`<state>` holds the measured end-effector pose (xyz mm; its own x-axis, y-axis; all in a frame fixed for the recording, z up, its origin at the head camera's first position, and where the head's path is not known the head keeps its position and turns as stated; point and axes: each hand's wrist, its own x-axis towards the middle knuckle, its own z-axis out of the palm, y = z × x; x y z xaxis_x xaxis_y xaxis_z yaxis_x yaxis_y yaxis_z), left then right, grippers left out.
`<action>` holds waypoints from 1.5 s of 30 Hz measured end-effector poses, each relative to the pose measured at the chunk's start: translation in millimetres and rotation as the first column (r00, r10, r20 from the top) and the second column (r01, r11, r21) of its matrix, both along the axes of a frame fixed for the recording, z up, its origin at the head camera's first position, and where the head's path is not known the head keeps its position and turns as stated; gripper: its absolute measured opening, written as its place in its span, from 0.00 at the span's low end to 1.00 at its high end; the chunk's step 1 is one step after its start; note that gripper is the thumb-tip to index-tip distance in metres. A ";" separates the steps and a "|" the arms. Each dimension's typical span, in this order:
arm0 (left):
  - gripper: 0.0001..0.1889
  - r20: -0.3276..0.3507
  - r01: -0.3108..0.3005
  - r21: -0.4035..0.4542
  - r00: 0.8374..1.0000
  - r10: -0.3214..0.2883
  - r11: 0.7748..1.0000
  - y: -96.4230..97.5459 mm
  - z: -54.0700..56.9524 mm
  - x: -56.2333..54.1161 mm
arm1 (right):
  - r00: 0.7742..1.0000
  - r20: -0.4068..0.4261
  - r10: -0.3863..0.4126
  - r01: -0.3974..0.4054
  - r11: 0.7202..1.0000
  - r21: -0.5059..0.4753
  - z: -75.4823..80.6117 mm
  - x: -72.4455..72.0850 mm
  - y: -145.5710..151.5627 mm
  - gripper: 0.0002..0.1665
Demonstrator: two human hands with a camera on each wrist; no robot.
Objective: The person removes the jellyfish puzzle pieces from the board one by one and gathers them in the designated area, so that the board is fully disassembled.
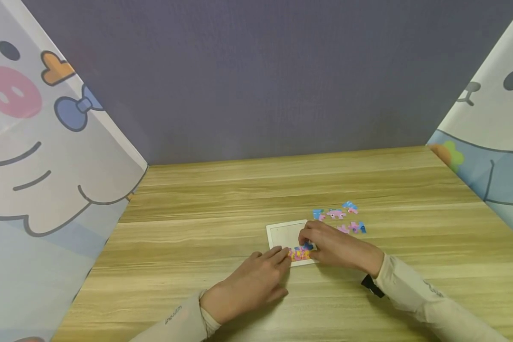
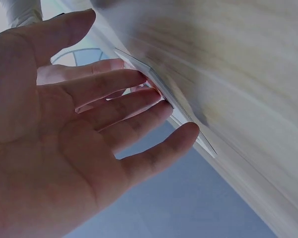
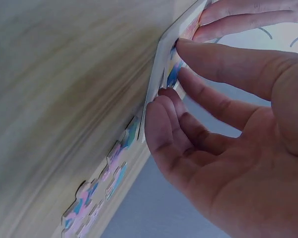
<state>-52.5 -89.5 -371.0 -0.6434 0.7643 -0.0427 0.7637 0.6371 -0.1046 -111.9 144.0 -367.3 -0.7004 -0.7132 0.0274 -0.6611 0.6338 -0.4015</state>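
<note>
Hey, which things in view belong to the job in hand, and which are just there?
Job in hand:
- puzzle tray
- pieces set in it
- loose pieces to its right
- left hand and right hand, both at the tray

Just there:
- cartoon panels either side
- grey backdrop
- wooden tabletop, beyond supporting the work

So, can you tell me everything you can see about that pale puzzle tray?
The puzzle tray is thin, pale and four-sided, with a whitish rim and a dark line inside it; it looks like wood or card. It lies flat on the wooden table. Colourful pieces cover its near part, while bare board shows farther back. The left hand touches its near left part with its fingertips; the right hand bends over its right side, hiding that edge.
</note>
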 end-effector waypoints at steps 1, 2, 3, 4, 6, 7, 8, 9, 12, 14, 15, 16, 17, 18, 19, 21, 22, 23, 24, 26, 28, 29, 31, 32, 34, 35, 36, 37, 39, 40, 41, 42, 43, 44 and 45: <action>0.34 -0.003 0.000 0.001 1.000 0.000 1.000 0.0 -0.1 -0.1 | 1.000 0.000 0.000 0.000 1.000 0.000 0.1 0.0 0.0 0.12; 0.34 -0.007 0.001 0.002 1.000 -0.001 1.000 0.0 -0.2 -0.1 | 1.000 -0.002 0.001 -0.001 1.000 0.000 0.1 0.0 -0.2 0.13; 0.34 -0.011 0.001 0.003 1.000 -0.001 1.000 0.0 -0.3 -0.1 | 1.000 0.001 0.001 -0.001 1.000 -0.001 0.3 0.0 -0.3 0.13; 0.34 -0.014 0.002 0.005 1.000 -0.002 1.000 0.0 -0.4 0.1 | 1.000 0.002 0.002 -0.002 1.000 -0.001 0.5 0.1 -0.5 0.13; 0.34 -0.018 0.004 0.008 1.000 -0.003 1.000 0.0 -0.6 0.3 | 1.000 0.006 0.004 -0.004 1.000 -0.003 1.0 0.0 -0.7 0.14; 0.34 -0.018 0.005 0.011 1.000 -0.005 1.000 0.0 -0.7 0.3 | 1.000 0.008 0.007 -0.007 1.000 -0.005 1.2 -0.1 -0.7 0.14; 0.34 -0.018 0.006 0.013 1.000 -0.006 1.000 0.0 -0.8 0.4 | 1.000 0.011 0.010 -0.010 1.000 -0.009 1.4 -0.3 -0.7 0.15; 0.34 -0.018 0.008 0.015 1.000 -0.008 1.000 -0.1 -0.9 0.5 | 1.000 0.016 0.013 -0.013 1.000 -0.014 1.8 -0.6 -0.7 0.15; 0.34 -0.016 0.013 0.018 1.000 -0.012 1.000 -0.2 -1.3 0.9 | 0.999 0.038 0.030 -0.028 0.999 -0.040 2.6 -1.5 -0.2 0.17; 0.34 -0.019 0.011 0.018 1.000 -0.011 1.000 -0.2 -1.7 1.2 | 0.998 0.056 0.040 -0.037 0.998 -0.060 2.9 -2.0 0.5 0.17; 0.34 -0.019 0.011 0.019 1.000 -0.010 1.000 -0.1 -1.9 1.4 | 0.997 0.064 0.047 -0.043 0.997 -0.069 3.4 -2.1 1.0 0.17; 0.34 -0.020 0.010 0.018 1.000 -0.009 1.000 -0.1 -2.0 1.6 | 0.996 0.073 0.055 -0.050 0.996 -0.078 3.6 -2.4 1.5 0.17; 0.34 -0.020 0.008 0.018 1.000 -0.008 1.000 0.0 -2.0 1.7 | 0.995 0.078 0.062 -0.056 0.995 -0.084 3.6 -2.6 1.9 0.16; 0.34 -0.019 0.007 0.021 1.000 -0.007 1.000 0.2 -2.0 1.9 | 0.994 0.082 0.071 -0.063 0.994 -0.094 4.0 -2.6 2.5 0.16; 0.33 -0.019 0.006 0.022 1.000 -0.006 1.000 0.5 -1.9 2.0 | 0.993 0.093 0.074 -0.064 0.993 -0.100 4.6 -2.6 3.2 0.16; 0.33 -0.018 0.006 0.024 1.000 -0.006 1.000 1.1 -1.7 2.2 | 0.991 0.104 0.084 -0.072 0.991 -0.114 6.1 -2.5 3.9 0.17; 0.33 -0.019 0.006 0.023 1.000 -0.006 1.000 1.4 -1.5 2.3 | 0.990 0.109 0.088 -0.075 0.990 -0.120 6.6 -2.5 4.2 0.17; 0.33 -0.019 0.005 0.024 1.000 -0.004 1.000 1.6 -1.3 2.3 | 0.989 0.116 0.090 -0.076 0.989 -0.125 7.1 -2.6 4.4 0.18; 0.33 -0.021 0.004 0.023 1.000 -0.003 1.000 1.7 -1.3 2.3 | 0.989 0.119 0.093 -0.077 0.988 -0.131 7.8 -2.7 4.5 0.18; 0.33 -0.025 0.000 0.022 1.000 0.000 1.000 1.7 -1.3 2.1 | 0.988 0.126 0.091 -0.074 0.989 -0.131 8.5 -3.1 4.0 0.18; 0.33 -0.026 0.000 0.025 1.000 0.001 1.000 1.7 -1.6 1.9 | 0.989 0.120 0.090 -0.074 0.989 -0.129 8.3 -3.4 4.0 0.18; 0.33 -0.027 -0.001 0.025 1.000 0.001 1.000 1.7 -1.8 1.9 | 0.989 0.119 0.086 -0.070 0.989 -0.127 8.1 -3.5 3.9 0.17; 0.33 -0.025 0.002 0.027 1.000 -0.002 1.000 1.8 -2.2 1.8 | 0.991 0.108 0.077 -0.063 0.990 -0.127 8.1 -3.2 4.2 0.16; 0.33 -0.026 0.004 0.027 1.000 -0.003 1.000 2.0 -2.4 1.8 | 0.992 0.100 0.071 -0.058 0.990 -0.130 7.9 -3.1 4.6 0.15; 0.33 -0.022 0.004 0.024 1.000 -0.003 1.000 2.2 -2.6 1.9 | 0.995 0.079 0.060 -0.049 0.989 -0.141 7.7 -2.5 5.9 0.15; 0.33 -0.020 0.003 0.022 1.000 -0.003 1.000 2.2 -2.5 2.0 | 0.996 0.071 0.050 -0.039 0.988 -0.147 7.6 -2.1 6.8 0.15; 0.33 -0.017 0.003 0.020 1.000 -0.003 1.000 2.3 -2.5 2.1 | 0.997 0.060 0.043 -0.033 0.987 -0.156 7.7 -1.6 8.2 0.16; 0.34 -0.016 0.002 0.018 1.000 -0.002 1.000 2.3 -2.4 2.1 | 0.998 0.052 0.035 -0.026 0.986 -0.164 7.8 -1.0 9.7 0.16; 0.33 -0.014 0.001 0.018 1.000 -0.001 1.000 2.3 -2.3 2.2 | 0.999 0.043 0.017 -0.009 0.984 -0.178 8.2 0.3 13.8 0.16; 0.33 -0.014 0.002 0.019 1.000 -0.001 1.000 2.3 -2.3 2.2 | 0.999 0.038 0.006 0.001 0.983 -0.183 8.4 1.0 16.2 0.16; 0.33 -0.016 0.003 0.020 1.000 -0.002 1.000 2.3 -2.5 2.1 | 0.999 0.032 -0.004 0.010 0.982 -0.191 8.7 1.7 18.8 0.15; 0.33 -0.016 0.003 0.021 1.000 -0.003 1.000 2.2 -2.7 2.0 | 1.000 0.025 -0.013 0.018 0.980 -0.198 8.9 2.5 21.5 0.15; 0.33 -0.018 0.003 0.024 1.000 -0.002 1.000 2.0 -3.0 1.9 | 1.000 0.019 -0.025 0.029 0.978 -0.209 9.0 3.1 24.3 0.15; 0.33 -0.020 0.002 0.027 1.000 -0.001 1.000 1.9 -3.3 1.8 | 0.999 0.007 -0.036 0.037 0.975 -0.221 9.0 3.7 27.2 0.15; 0.33 -0.021 0.002 0.028 1.000 -0.001 1.000 1.8 -3.6 1.7 | 0.999 -0.003 -0.049 0.047 0.971 -0.235 9.1 4.4 30.2 0.15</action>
